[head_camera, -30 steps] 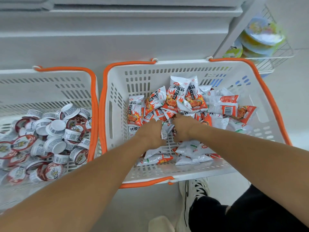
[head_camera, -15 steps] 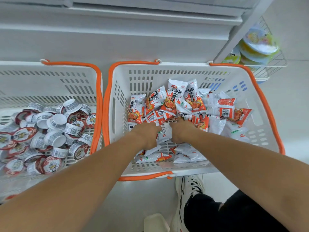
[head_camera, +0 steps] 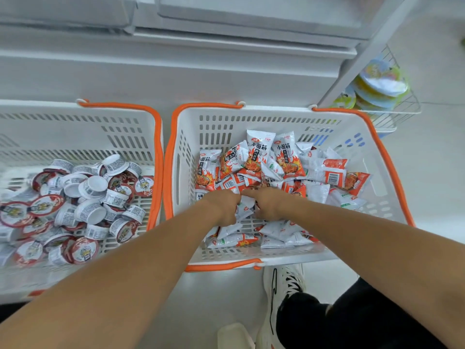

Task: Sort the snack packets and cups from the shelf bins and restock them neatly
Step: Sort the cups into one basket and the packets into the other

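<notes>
bare forearms (head_camera: pixel 141 278), dark trousers (head_camera: pixel 352 323), a white sneaker (head_camera: pixel 281 285) with black stripes and laces.

two baskets sit side by side below the shelf (head_camera: pixel 176 71): the left basket (head_camera: pixel 141 137) holds the cups (head_camera: pixel 75 202), the right basket (head_camera: pixel 372 197) holds the packets (head_camera: pixel 289 167). both hands, the left (head_camera: pixel 222 206) and the right (head_camera: pixel 270 204), meet in the right basket's middle among the packets. a wire rack (head_camera: pixel 402 114) with lidded tubs (head_camera: pixel 380 84) hangs behind it to the right, and a shoe (head_camera: pixel 284 293) stands on the floor before it.

Both hands, left (head_camera: pixel 224 206) and right (head_camera: pixel 270 204), grip snack packets (head_camera: pixel 259 162) inside the white basket (head_camera: pixel 377 197).
</notes>
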A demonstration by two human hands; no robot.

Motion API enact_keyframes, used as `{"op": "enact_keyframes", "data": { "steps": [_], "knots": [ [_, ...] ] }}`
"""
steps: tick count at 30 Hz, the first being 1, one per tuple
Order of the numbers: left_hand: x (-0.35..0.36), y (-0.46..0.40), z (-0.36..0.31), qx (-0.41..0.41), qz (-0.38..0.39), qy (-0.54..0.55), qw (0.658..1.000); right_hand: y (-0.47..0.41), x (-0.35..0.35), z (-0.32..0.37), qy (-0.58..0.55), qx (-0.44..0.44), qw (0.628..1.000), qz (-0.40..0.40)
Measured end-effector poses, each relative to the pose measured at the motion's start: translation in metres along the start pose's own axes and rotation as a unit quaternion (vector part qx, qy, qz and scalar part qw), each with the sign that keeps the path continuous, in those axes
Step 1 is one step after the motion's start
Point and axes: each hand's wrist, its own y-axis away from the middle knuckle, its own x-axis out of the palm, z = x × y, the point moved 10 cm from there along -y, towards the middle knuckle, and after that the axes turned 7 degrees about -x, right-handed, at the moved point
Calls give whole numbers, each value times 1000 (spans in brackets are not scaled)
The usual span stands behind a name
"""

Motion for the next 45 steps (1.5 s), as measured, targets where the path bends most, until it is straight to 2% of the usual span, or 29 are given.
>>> {"op": "enact_keyframes", "data": {
  "steps": [4,8,10,12,15,17,18,20,22,24,27,29,31,33,35,36,37,39,40,41,42,43,45],
  "knots": [
    [-1,8,2,-1,-6,-32,999,-13,11,9,44,27,999,-9],
    [2,15,17,-18,-15,20,1000,-16,13,14,72,59,995,-38],
    [-5,17,18,-24,-29,36,999,-11,4,9,48,65,995,-52],
    [-27,24,17,-34,-60,80,994,-2,-22,6,6,51,997,-61],
    [-93,49,19,-27,-122,215,969,24,-91,6,-33,20,998,-50],
    [-147,75,31,-26,-149,264,953,53,-151,12,-108,15,990,-88],
    [-173,88,44,-31,-157,276,948,67,-177,21,-182,5,976,-116],
    [-214,122,81,-49,-168,299,938,86,-212,62,-337,-72,928,-141],
    [-235,159,134,-99,-189,300,930,86,-219,121,-435,-160,878,-122],
    [-228,187,195,-176,-186,271,928,71,-212,179,-428,-199,871,-136],
    [-163,206,269,-285,-87,202,933,39,-182,250,-384,-199,884,-175],
    [-106,204,295,-335,-30,206,919,19,-155,278,-399,-182,883,-169],
    [-62,197,309,-370,-30,215,903,7,-130,293,-414,-167,882,-153],
    [-41,195,323,-413,-84,216,881,2,-117,300,-413,-173,885,-130],
    [-47,202,331,-451,-186,288,824,7,-124,301,-445,-202,865,-117],
    [-62,204,328,-444,-260,317,797,12,-135,295,-467,-215,849,-121],
    [-87,206,316,-415,-342,325,778,17,-150,284,-495,-220,830,-135],
    [-146,207,268,-280,-508,335,743,24,-185,231,-569,-178,776,-206],
    [-172,204,231,-194,-553,323,743,28,-200,188,-588,-128,752,-269],
    [-191,193,191,-113,-557,297,767,34,-211,140,-566,-62,746,-346],
    [-200,175,150,-44,-527,268,805,43,-218,95,-500,5,766,-405],
    [-197,151,112,-1,-468,235,852,46,-219,60,-395,64,816,-417],
    [-161,104,48,28,-317,137,938,35,-197,29,-216,104,915,-325]
  ]
}}
